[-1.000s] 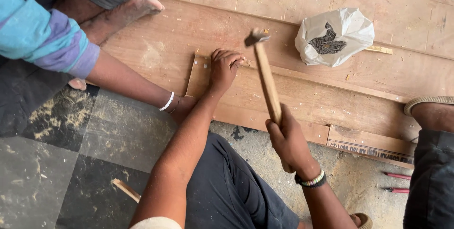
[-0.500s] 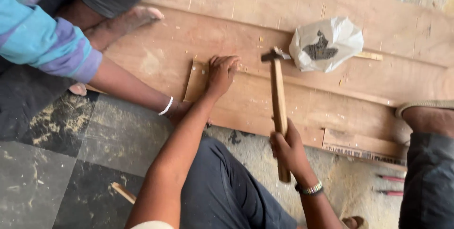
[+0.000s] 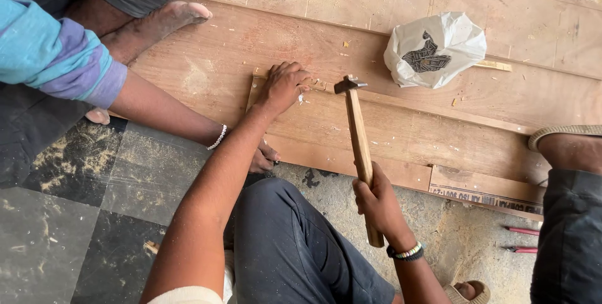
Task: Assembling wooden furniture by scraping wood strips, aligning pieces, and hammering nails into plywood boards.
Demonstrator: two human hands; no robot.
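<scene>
my right hand (image 3: pixel 376 200) fist-closed round hammer (image 3: pixel 359 147), head poised at 3 o'clock of left hand (image 3: pixel 285 84), fingers curled, pinning wood strip (image 3: pixel 256 84) to board (image 3: pixel 401 122); nail unseen. nailing step, i judge; next needs square blow clear of fingertips.

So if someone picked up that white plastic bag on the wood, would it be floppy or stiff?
Probably floppy: the white plastic bag looks crumpled and wrinkled, so it would likely sag and change shape. It bulges as if something is inside, though what cannot be seen, so it may weigh more than an empty bag. Resting slumped on the wooden board, it seems unlikely to roll.
</scene>
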